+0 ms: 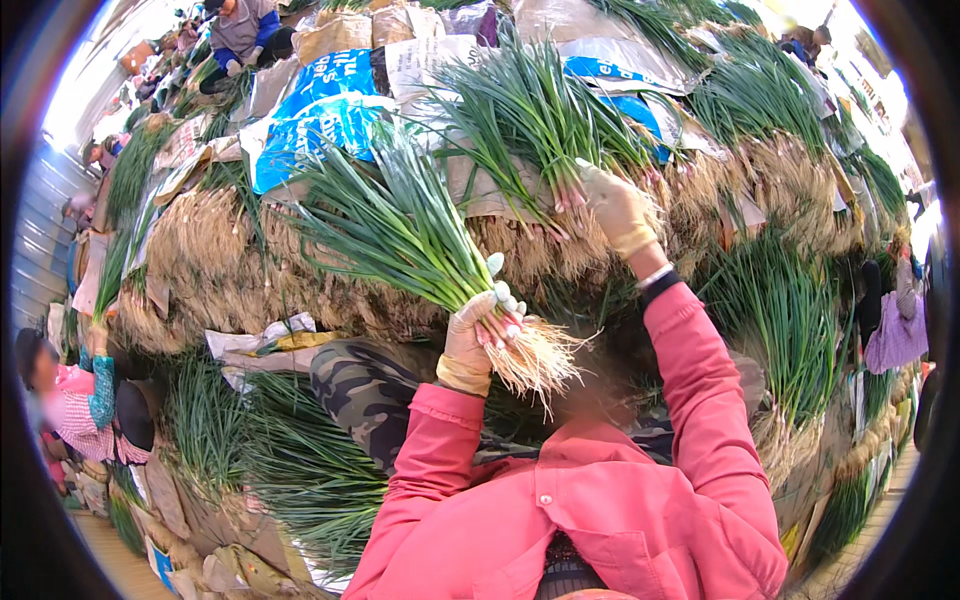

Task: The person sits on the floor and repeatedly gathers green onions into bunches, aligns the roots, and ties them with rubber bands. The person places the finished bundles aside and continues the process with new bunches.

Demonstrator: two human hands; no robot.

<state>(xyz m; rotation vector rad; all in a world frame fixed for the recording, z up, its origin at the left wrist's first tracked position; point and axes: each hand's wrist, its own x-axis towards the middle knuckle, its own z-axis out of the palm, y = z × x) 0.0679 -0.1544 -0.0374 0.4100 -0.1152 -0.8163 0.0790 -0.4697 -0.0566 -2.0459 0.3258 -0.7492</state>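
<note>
My left hand [476, 330], in a pale glove with green-coated fingertips, is closed around the lower stems of a thick bunch of green onions [420, 232]. The bunch's pinkish bulbs and straw-coloured roots hang out to the lower right, and its green leaves fan to the upper left. Farther up and right, my right hand [615, 202], gloved too, has its fingers on the lower stems of another, looser bunch [540, 120] lying on the heap. A few loose stalks lie beside that bunch, their roots pointing towards me.
A long heap of rooted green onions [345, 292] runs across in front, partly covered by blue and white printed sacks [322, 112]. More onions [315, 465] lie at lower left and stand at right [787, 330]. Co-workers sit at far left [90, 405], upper left [244, 37] and right.
</note>
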